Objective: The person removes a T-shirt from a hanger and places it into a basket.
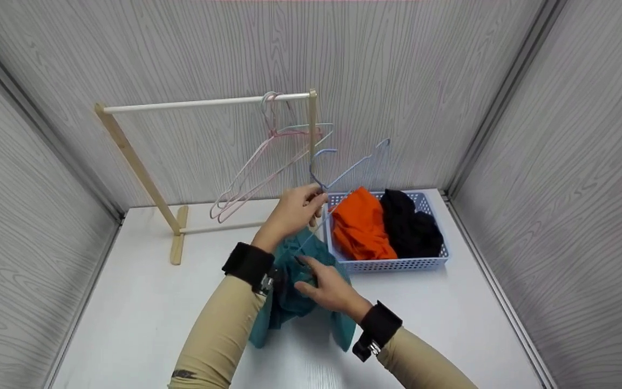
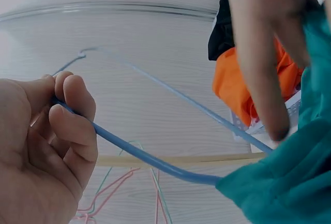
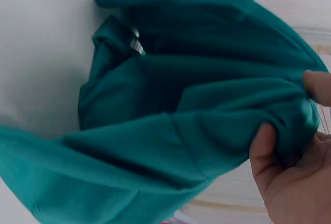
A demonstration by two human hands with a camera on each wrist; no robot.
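Observation:
My left hand (image 1: 297, 208) grips a blue clothes hanger (image 1: 349, 170) just below its hook, thumb and fingers curled round the wire. The hanger is tilted; one end points up to the right while its lower end goes into a teal shirt (image 2: 279, 182). Bunched teal cloth (image 3: 217, 136) sits between the thumb and fingers of my right hand (image 1: 332, 286), beside the hanger's lower end. The shirt hangs down over the table in folds, with a small white tag (image 3: 136, 45) inside its opening.
A wooden drying rack (image 1: 138, 162) with a white rod stands at the back left. Pink and pale green hangers (image 1: 251, 167) hang at its right end. Right of the shirt, a light-blue basket (image 1: 397, 265) holds orange cloth (image 1: 362, 227) and black cloth (image 1: 411, 227). Grey panels surround the white table.

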